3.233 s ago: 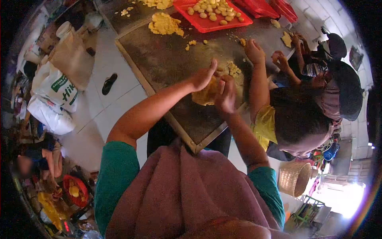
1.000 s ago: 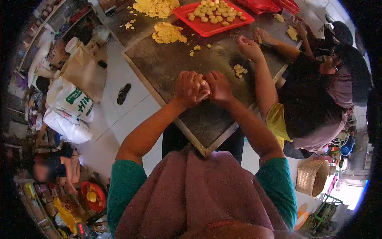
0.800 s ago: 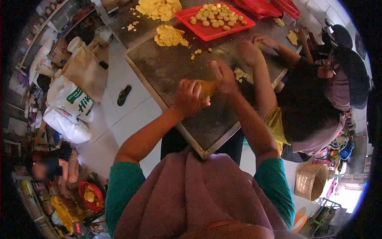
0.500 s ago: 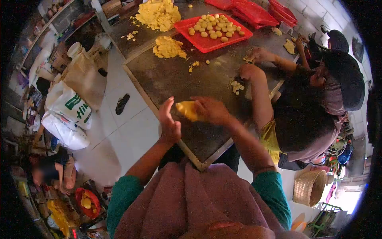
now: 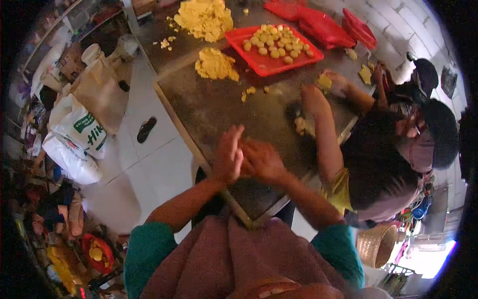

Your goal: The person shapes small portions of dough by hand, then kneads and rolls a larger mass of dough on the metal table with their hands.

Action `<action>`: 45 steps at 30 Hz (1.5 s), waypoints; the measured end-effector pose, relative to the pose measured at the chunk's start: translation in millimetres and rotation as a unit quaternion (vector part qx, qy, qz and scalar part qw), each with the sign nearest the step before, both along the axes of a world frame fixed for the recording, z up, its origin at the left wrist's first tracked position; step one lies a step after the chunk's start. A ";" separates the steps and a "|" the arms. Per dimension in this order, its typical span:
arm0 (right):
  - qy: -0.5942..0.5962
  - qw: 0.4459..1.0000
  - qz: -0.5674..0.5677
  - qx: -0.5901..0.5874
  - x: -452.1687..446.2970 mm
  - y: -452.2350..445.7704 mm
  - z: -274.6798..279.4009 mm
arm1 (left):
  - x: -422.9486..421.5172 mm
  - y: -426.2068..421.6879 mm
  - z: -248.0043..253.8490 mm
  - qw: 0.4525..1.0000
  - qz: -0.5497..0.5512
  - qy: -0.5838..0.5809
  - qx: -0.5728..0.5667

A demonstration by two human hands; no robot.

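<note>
Over the near corner of the table (image 5: 199, 112), my two hands meet palm to palm. My left hand (image 5: 229, 157) is upright, its fingers stretched out and flat against the other palm. My right hand (image 5: 263, 160) is curled against it, covering the piece of yellow dough seen in it earlier; the dough is hidden between the palms now. Ahead of my hands lie small yellow dough crumbs (image 5: 248, 92) and a flattened lump of yellow dough (image 5: 216, 65). Beyond is a red tray (image 5: 259, 68) with several round dough balls (image 5: 274, 42).
A larger dough mound (image 5: 204, 20) lies at the back, near red trays (image 5: 326, 30). On my right a co-worker (image 5: 383, 154) handles a dough piece (image 5: 324, 81) close to my right arm. White sacks (image 5: 79, 129) and a sandal (image 5: 146, 129) are on the left floor.
My right hand has brought the yellow dough against my left palm, so the dough no longer shows. The co-worker's far hand has lifted a dough piece. The view has shifted slightly.
</note>
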State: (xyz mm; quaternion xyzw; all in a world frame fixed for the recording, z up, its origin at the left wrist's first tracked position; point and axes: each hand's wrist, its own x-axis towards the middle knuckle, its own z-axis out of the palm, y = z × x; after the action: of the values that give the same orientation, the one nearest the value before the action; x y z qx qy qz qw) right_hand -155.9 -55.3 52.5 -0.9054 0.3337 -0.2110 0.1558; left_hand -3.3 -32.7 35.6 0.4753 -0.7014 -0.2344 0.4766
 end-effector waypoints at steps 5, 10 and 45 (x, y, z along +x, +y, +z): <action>-0.070 0.992 -0.027 -0.101 -4.7 4.6 -44.3 | -5.4 11.1 -12.9 0.997 -0.054 -0.045 -0.019; -0.099 0.991 -0.006 -0.089 -5.8 -10.7 -51.0 | -16.1 3.9 -13.3 0.998 -0.046 -0.039 -0.032; -0.155 0.973 -0.172 -0.003 11.8 -16.0 -36.4 | 15.2 7.4 -53.2 0.981 0.094 0.167 0.006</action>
State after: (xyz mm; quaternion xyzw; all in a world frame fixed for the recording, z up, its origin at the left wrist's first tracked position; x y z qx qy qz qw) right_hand -144.1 -71.2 16.1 -0.7914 0.4556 -0.3728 0.1646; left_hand 11.9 -25.2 -17.6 0.4964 -0.5627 -0.2685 0.6041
